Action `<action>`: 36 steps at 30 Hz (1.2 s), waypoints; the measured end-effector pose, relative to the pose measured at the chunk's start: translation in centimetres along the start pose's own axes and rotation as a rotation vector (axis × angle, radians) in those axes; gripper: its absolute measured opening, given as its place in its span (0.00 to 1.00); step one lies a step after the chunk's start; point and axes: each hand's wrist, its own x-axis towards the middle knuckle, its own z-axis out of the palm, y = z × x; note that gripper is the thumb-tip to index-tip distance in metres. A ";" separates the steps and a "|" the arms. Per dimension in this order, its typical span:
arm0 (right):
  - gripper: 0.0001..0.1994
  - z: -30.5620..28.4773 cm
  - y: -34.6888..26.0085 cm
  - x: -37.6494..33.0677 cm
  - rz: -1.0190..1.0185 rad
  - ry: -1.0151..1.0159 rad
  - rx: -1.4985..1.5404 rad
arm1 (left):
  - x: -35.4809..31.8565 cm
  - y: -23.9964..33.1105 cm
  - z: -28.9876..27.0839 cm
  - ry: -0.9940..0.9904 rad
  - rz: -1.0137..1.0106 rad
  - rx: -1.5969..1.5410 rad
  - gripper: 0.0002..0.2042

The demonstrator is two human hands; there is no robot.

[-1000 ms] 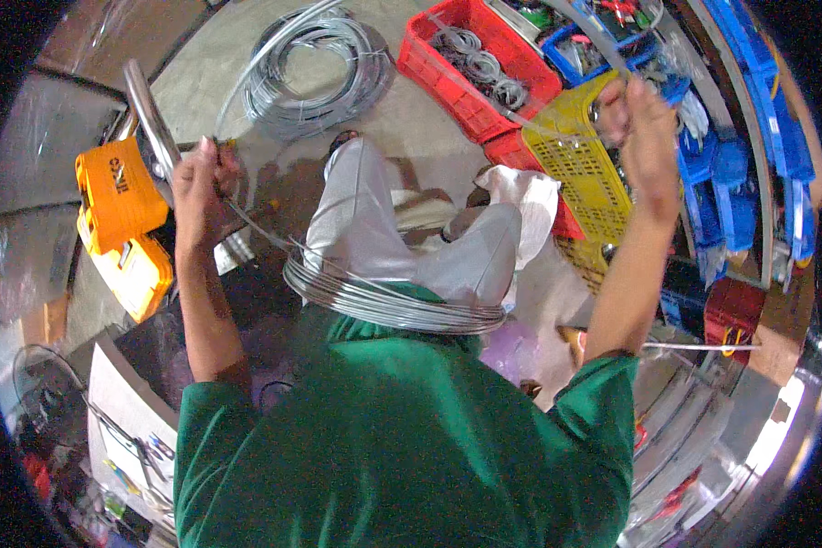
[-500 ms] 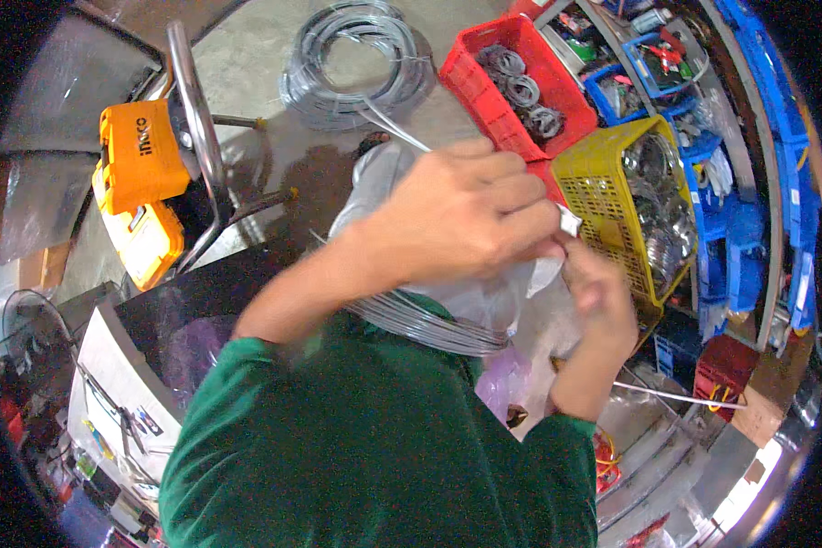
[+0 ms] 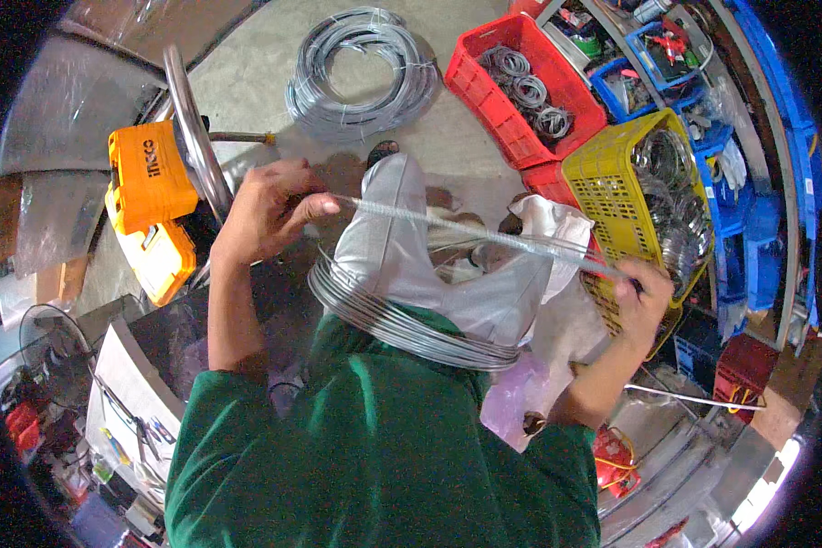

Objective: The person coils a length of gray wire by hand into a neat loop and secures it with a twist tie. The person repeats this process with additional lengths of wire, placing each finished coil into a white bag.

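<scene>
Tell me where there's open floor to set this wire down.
Bare concrete floor lies between the loose wire coil and the orange tool case, and a narrower strip runs between that coil and the red crate. The right side is crowded: the yellow basket and blue bins sit packed together.

bright, sharp centre; dark warped rim
</scene>
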 end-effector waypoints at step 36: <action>0.20 12.6 -8.0 -2.6 0.139 0.180 0.685 | 1.6 14.5 13.6 -0.043 -0.319 -0.863 0.15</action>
